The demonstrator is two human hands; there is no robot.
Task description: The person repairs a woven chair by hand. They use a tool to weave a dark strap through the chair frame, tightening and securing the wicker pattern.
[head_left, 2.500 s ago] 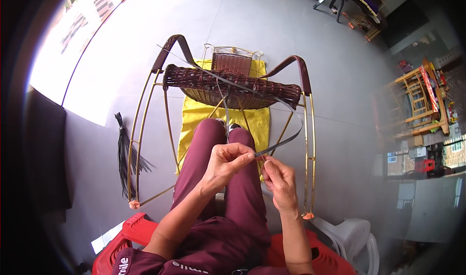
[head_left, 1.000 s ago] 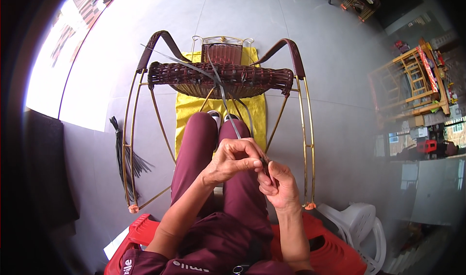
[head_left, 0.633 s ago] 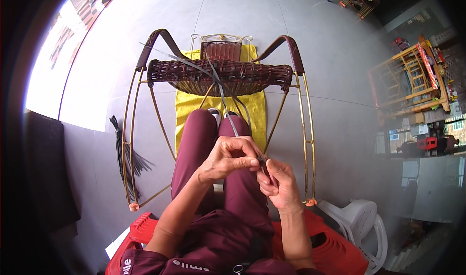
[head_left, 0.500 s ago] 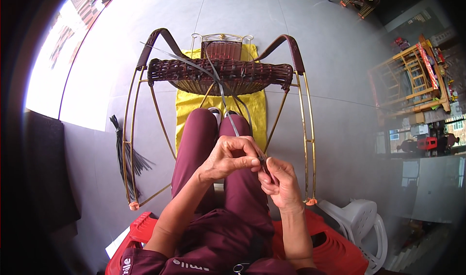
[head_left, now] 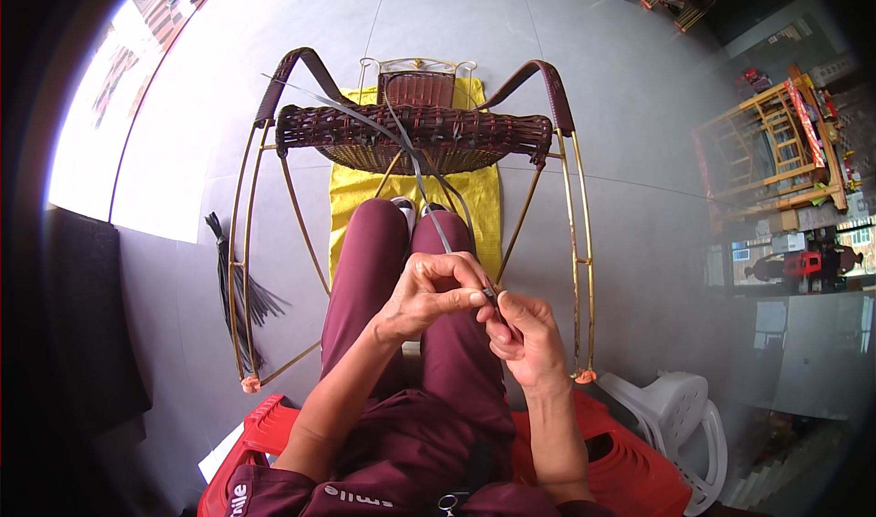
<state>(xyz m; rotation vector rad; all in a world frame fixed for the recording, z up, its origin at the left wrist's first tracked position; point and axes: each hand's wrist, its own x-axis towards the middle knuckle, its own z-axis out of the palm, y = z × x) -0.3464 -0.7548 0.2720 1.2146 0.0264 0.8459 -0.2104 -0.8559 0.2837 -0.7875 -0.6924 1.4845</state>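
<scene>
L hand (head_left: 438, 287) is pinching the flat, bendy grey strip (head_left: 438, 230), & R hand (head_left: 525, 327) is clamping what looks like its dark end. Strip is running long-ways fwd from L hand, the nearer one, to the brown wicker armchair (head_left: 365, 132) w/ thin gold metal legs (head_left: 582, 261). Its bumpy woven edge (head_left: 493, 132) is lying L-to-R, crinkly yellow cloth (head_left: 349, 214) showing below.

The left forearm (head_left: 333, 407) slants up from the lower edge to the left hand (head_left: 427, 293) at centre, thumb and forefinger pinching. The right forearm (head_left: 559, 435) stands steeper, right hand (head_left: 529, 339) just lower right, fingers curled inward.
</scene>
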